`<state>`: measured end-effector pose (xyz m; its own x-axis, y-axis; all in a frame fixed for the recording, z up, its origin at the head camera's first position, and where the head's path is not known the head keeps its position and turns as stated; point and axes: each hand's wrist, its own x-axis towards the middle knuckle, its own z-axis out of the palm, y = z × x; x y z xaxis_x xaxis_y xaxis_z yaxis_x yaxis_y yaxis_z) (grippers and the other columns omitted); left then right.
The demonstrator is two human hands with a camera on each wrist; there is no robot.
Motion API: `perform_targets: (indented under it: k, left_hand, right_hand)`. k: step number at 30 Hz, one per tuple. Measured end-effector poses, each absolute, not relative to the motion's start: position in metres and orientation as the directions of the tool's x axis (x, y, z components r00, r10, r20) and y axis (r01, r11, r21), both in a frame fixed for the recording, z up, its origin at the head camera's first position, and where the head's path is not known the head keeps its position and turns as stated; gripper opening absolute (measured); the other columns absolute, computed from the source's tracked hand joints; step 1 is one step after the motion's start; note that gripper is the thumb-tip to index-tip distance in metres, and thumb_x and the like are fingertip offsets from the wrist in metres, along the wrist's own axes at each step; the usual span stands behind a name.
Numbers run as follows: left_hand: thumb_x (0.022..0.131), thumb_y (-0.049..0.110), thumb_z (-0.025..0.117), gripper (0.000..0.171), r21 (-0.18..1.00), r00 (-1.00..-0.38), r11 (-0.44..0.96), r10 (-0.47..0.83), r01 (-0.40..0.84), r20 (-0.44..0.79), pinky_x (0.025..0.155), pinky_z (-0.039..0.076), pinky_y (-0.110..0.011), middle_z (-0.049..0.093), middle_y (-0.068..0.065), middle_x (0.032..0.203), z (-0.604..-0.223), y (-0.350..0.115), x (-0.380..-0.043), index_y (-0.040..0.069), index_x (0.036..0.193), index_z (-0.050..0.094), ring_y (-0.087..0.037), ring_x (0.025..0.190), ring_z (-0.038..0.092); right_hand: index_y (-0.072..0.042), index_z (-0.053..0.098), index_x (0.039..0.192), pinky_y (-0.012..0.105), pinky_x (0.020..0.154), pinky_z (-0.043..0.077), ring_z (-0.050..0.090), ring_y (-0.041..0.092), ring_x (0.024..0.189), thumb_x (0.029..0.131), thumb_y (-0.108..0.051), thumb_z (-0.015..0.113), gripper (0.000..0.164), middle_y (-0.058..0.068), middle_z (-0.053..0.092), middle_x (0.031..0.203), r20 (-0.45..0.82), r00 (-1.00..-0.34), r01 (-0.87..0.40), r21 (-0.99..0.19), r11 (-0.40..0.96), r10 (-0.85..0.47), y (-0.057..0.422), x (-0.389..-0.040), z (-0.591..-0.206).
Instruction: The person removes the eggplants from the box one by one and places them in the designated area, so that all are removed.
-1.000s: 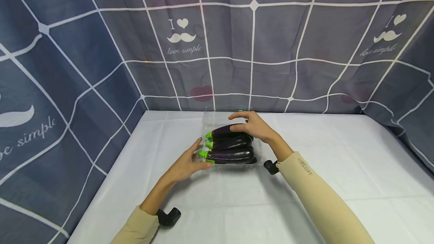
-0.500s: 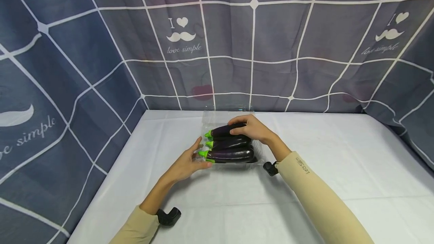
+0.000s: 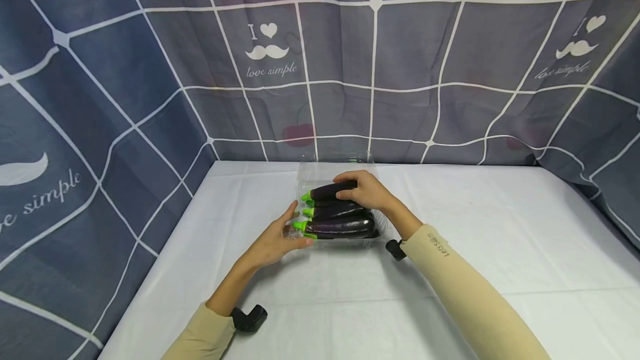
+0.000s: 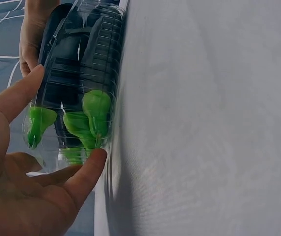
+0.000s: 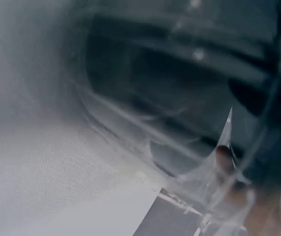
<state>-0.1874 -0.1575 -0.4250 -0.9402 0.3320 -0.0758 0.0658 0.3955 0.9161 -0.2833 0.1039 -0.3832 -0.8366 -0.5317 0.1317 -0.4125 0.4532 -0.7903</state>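
Eggplants [image 3: 336,213] in clear tray [image 3: 340,244] on surface [image 3: 320,304].
Head: right hand [image 3: 365,190] has fingers gripping far eggplant [image 3: 325,191]; likely firm, slick, best held mid-body. Left wrist: left hand [image 4: 40,196] grips clear tray's end; probably light, flexes if squeezed. Right wrist: blurred, can't judge grip.

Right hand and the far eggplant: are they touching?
Touching. The head view shows the right hand gripping the far eggplant, thumb on its near side, fingers over its far side.
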Motion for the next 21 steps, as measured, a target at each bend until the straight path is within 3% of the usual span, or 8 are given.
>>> perform_targets:
  k: [11, 21]
  left_hand:
    - [0.085, 0.025, 0.080, 0.106, 0.927, -0.937, 0.370, 0.343, 0.068, -0.068, 0.106, 0.037, -0.050, 0.022, -0.019, 0.159, -0.4258, -0.1577, -0.1882, 0.012, 0.160, 0.007, -0.038, 0.139, 0.035]
    - [0.086, 0.026, 0.079, 0.104, 0.920, -0.938, 0.386, 0.341, 0.073, -0.069, 0.103, 0.040, -0.049, 0.022, -0.018, 0.159, -0.4259, -0.1573, -0.1888, 0.015, 0.160, 0.007, -0.038, 0.139, 0.034]
  right_hand:
    - [0.000, 0.065, 0.128, 0.046, 0.102, 0.043, 0.055, 0.031, 0.122, 0.087, -0.004, 0.071, 0.042, 0.015, 0.064, 0.126, 0.134, -0.837, -0.453, -0.716, 0.532, -0.531, 0.0977, -0.2825, -0.3809]
    - [-0.004, 0.070, 0.122, 0.049, 0.101, 0.042, 0.053, 0.033, 0.124, 0.091, -0.004, 0.068, 0.031, 0.014, 0.065, 0.125, 0.158, -0.824, -0.481, -0.702, 0.525, -0.544, 0.1017, -0.2816, -0.3829]
